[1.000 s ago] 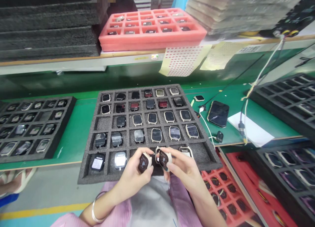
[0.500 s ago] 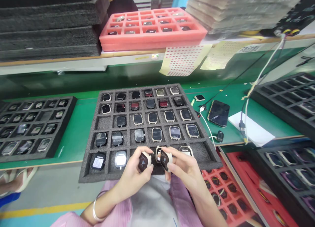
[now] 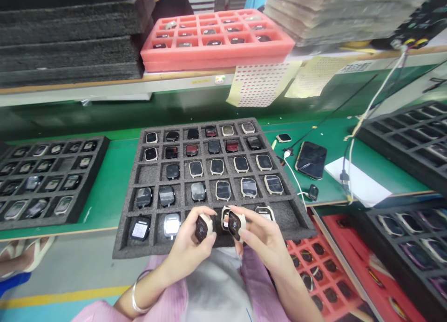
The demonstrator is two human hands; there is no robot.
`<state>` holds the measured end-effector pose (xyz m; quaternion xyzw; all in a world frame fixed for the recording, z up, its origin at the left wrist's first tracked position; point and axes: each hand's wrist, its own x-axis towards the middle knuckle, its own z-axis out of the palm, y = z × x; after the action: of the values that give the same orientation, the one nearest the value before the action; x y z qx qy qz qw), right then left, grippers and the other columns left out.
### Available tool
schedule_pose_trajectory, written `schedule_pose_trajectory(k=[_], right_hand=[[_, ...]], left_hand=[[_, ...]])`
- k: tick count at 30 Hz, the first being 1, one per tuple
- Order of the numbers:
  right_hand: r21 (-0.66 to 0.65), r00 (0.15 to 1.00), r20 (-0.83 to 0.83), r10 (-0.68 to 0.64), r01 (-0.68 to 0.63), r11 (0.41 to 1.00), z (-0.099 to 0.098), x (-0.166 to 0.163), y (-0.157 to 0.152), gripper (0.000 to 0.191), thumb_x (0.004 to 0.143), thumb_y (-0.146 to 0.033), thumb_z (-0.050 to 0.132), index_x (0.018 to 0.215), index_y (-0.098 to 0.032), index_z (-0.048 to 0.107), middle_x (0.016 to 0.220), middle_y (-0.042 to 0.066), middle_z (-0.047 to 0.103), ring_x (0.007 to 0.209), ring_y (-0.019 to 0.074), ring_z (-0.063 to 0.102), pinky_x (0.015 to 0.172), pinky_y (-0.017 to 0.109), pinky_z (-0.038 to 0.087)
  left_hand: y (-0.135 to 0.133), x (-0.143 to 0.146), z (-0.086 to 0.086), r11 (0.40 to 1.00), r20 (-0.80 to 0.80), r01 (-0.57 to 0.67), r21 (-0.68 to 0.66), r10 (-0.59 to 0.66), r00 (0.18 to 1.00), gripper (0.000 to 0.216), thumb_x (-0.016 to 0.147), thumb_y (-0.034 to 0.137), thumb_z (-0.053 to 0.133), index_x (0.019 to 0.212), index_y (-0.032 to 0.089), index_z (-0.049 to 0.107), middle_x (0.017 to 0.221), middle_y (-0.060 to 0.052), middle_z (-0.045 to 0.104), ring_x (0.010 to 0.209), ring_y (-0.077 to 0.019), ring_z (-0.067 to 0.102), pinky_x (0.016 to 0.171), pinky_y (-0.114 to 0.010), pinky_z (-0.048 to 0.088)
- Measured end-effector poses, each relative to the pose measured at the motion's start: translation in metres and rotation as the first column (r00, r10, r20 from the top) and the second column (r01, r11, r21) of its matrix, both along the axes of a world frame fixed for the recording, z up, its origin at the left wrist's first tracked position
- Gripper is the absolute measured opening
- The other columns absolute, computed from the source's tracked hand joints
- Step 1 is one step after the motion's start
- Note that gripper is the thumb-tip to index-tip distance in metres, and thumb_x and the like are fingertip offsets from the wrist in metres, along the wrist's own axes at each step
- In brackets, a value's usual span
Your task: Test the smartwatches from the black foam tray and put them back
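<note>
My left hand (image 3: pixel 190 242) grips a smartwatch case (image 3: pixel 202 228) with a dark face and a pale edge, held between thumb and fingers. A similar strapless smartwatch case (image 3: pixel 235 224) is pinched in my right hand (image 3: pixel 262 236). Both are tilted on edge above the front row of a dark grey foam tray (image 3: pixel 146 174). Behind the right-hand case, another pale-framed watch (image 3: pixel 225 218) sits partly hidden in its compartment. Watch cases fill most of the tray's cells, such as a black one (image 3: pixel 140 228) at front left and a pale one (image 3: pixel 273 184) at right.
A second foam tray (image 3: pixel 89 173) lies left and another (image 3: pixel 370 219) at right. A phone-like black device (image 3: pixel 310 160), cables and white paper (image 3: pixel 359 182) lie on the green bench. On the shelf stand a pink foam tray (image 3: pixel 216 59) and stacked black foam (image 3: pixel 70 57).
Both watch cases have turned slightly, so their dark faces show a little more. My hands have stayed in nearly the same place.
</note>
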<state>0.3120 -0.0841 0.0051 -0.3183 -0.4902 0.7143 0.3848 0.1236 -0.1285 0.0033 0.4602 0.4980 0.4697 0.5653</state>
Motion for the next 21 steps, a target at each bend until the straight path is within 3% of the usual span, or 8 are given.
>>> schedule_pose_trajectory(k=[5,12,18,21], right_hand=[[-0.01,1.0,-0.02,0.001,-0.001,1.0,0.0017,0.0001,0.0,0.036,0.086,-0.025,0.064,0.122,-0.022,0.061,0.076,0.003,0.066,0.052,0.0126,0.061,0.048,0.024,0.052],[-0.001,0.999,-0.038,-0.013,0.013,1.0,0.0024,0.0005,-0.001,0.033,0.086,-0.022,0.065,0.119,-0.025,0.063,0.078,0.003,0.066,0.05,0.0109,0.06,0.048,0.022,0.051],[-0.016,0.998,-0.054,-0.006,0.006,1.0,0.0003,0.001,-0.0021,0.039,0.089,-0.02,0.061,0.128,-0.023,0.057,0.068,0.001,0.065,0.053,0.0115,0.059,0.051,0.023,0.051],[-0.023,0.998,-0.051,-0.043,0.042,0.999,0.0045,-0.0018,-0.0037,0.038,0.089,-0.022,0.061,0.127,-0.022,0.057,0.073,0.003,0.066,0.053,0.0118,0.059,0.05,0.024,0.05]], left_hand=[[-0.0018,0.001,-0.0021,1.0,0.033,0.013,0.011,-0.013,0.999,0.028,0.085,0.014,0.054,0.11,0.025,0.047,0.087,0.002,0.048,0.052,-0.005,0.04,0.049,-0.018,0.037],[-0.0023,-0.001,-0.0007,0.999,0.031,0.015,0.05,-0.016,0.999,0.031,0.085,0.011,0.055,0.111,0.026,0.047,0.083,0.003,0.046,0.058,-0.0059,0.045,0.054,-0.017,0.041],[-0.0003,0.0017,0.0015,1.0,0.099,0.03,-0.006,-0.029,0.995,0.036,0.089,0.018,0.055,0.122,0.028,0.043,0.08,0.005,0.045,0.052,-0.004,0.046,0.048,-0.015,0.043],[0.0027,0.004,0.0041,1.0,0.135,0.027,-0.012,-0.025,0.991,0.039,0.087,0.017,0.057,0.122,0.028,0.043,0.079,0.005,0.046,0.054,-0.0039,0.048,0.051,-0.015,0.045]])
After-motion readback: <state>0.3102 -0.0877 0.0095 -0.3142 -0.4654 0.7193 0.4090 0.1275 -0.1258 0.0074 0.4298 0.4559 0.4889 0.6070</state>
